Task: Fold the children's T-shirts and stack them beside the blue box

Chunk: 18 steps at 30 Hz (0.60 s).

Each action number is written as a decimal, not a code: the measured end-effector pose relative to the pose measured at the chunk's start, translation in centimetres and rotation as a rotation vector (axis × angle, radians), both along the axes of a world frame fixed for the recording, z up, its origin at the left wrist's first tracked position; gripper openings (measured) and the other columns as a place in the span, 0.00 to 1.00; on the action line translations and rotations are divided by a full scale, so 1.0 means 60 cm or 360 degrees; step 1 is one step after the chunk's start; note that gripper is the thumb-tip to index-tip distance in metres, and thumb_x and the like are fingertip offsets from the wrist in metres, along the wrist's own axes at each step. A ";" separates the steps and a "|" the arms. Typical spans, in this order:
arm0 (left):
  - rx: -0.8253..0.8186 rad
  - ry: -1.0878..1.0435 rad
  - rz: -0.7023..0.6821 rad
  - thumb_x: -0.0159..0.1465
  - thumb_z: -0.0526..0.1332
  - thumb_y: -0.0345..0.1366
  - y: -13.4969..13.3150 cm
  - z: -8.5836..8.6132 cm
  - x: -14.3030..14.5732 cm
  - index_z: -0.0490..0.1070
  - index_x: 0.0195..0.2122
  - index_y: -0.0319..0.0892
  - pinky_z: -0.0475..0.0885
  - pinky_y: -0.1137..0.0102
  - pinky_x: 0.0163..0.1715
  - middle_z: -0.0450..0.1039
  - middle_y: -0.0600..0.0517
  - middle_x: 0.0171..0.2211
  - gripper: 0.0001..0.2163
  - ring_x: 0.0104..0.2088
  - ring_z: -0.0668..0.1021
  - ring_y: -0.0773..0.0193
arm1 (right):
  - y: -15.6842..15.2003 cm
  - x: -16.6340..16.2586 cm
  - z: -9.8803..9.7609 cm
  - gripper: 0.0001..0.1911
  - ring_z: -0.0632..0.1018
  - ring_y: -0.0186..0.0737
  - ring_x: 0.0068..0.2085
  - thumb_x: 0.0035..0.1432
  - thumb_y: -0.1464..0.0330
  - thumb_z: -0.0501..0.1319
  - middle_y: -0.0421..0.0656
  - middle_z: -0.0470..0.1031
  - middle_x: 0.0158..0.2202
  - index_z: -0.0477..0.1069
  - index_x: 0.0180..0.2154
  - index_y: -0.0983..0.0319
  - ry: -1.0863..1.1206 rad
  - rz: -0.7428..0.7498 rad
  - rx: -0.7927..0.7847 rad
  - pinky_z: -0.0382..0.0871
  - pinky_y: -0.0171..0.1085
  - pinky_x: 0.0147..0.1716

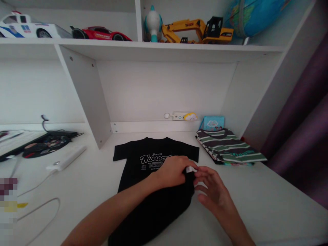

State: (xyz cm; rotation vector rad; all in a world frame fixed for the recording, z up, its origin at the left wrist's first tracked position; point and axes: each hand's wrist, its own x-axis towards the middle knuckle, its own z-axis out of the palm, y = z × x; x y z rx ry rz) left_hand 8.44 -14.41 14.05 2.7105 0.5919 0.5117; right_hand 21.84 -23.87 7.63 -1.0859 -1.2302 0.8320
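A black T-shirt [143,191] with white lettering lies flat on the white desk [269,198], collar toward the wall. My left hand [173,171] rests on its right side, fingers closed on the fabric and a small white tag [191,169]. My right hand [212,189] is beside it at the shirt's right edge, fingertips pinched toward the same tag.
A folded striped shirt stack [228,147] sits at the right rear, with a blue booklet [214,123] behind it. A white power bank [66,159] with cables and a dark pouch [43,147] lie on the left. Toy cars, an excavator [197,30] and a globe stand on the shelf above.
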 end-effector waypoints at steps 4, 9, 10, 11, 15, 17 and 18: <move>-0.0141 -0.0272 0.0080 0.52 0.53 0.26 0.008 0.042 0.003 0.72 0.33 0.40 0.66 0.71 0.35 0.72 0.52 0.31 0.11 0.33 0.73 0.65 | 0.013 -0.061 -0.035 0.37 0.70 0.48 0.44 0.38 0.61 0.66 0.49 0.65 0.46 0.52 0.50 0.57 -0.0343 -0.0388 -0.0118 0.67 0.41 0.38; -0.0556 -0.0865 0.0213 0.51 0.47 0.27 0.043 0.107 -0.032 0.69 0.26 0.38 0.65 0.74 0.24 0.66 0.54 0.21 0.10 0.24 0.70 0.69 | 0.032 -0.104 -0.064 0.12 0.73 0.41 0.32 0.49 0.69 0.53 0.43 0.72 0.30 0.64 0.38 0.62 -0.0630 -0.0073 -0.0297 0.67 0.36 0.31; -0.0596 -0.1034 0.0277 0.52 0.47 0.28 0.054 0.121 -0.047 0.68 0.26 0.38 0.65 0.75 0.22 0.65 0.54 0.20 0.10 0.22 0.69 0.69 | 0.035 -0.103 -0.066 0.08 0.73 0.39 0.29 0.48 0.70 0.52 0.42 0.71 0.27 0.66 0.33 0.62 -0.0740 -0.0037 -0.0309 0.66 0.35 0.29; -0.0614 -0.1203 0.0333 0.52 0.48 0.29 0.065 0.135 -0.065 0.68 0.26 0.38 0.64 0.76 0.20 0.64 0.55 0.20 0.10 0.21 0.68 0.70 | 0.038 -0.097 -0.065 0.06 0.72 0.38 0.27 0.47 0.71 0.52 0.42 0.69 0.25 0.66 0.29 0.62 -0.0846 -0.0038 -0.0296 0.65 0.34 0.27; -0.0534 -0.1634 0.0472 0.52 0.53 0.32 0.074 0.177 -0.148 0.69 0.25 0.39 0.64 0.77 0.18 0.65 0.55 0.20 0.06 0.21 0.69 0.71 | 0.028 -0.028 -0.025 0.07 0.71 0.36 0.27 0.51 0.69 0.50 0.40 0.68 0.24 0.66 0.27 0.62 -0.0929 -0.0164 -0.0082 0.64 0.31 0.25; -0.0406 -0.1700 0.0556 0.51 0.56 0.32 0.051 0.191 -0.196 0.71 0.25 0.41 0.64 0.77 0.17 0.66 0.55 0.20 0.05 0.21 0.69 0.70 | -0.004 0.035 0.011 0.08 0.72 0.36 0.28 0.53 0.67 0.51 0.39 0.70 0.26 0.67 0.33 0.61 -0.0877 -0.0387 0.0037 0.65 0.30 0.24; -0.0321 -0.1715 0.0594 0.51 0.58 0.32 0.035 0.196 -0.223 0.72 0.25 0.43 0.64 0.77 0.16 0.66 0.56 0.19 0.04 0.19 0.68 0.71 | -0.026 0.071 0.029 0.10 0.73 0.36 0.30 0.53 0.65 0.52 0.40 0.71 0.29 0.67 0.37 0.60 -0.0876 -0.0563 0.0094 0.65 0.30 0.25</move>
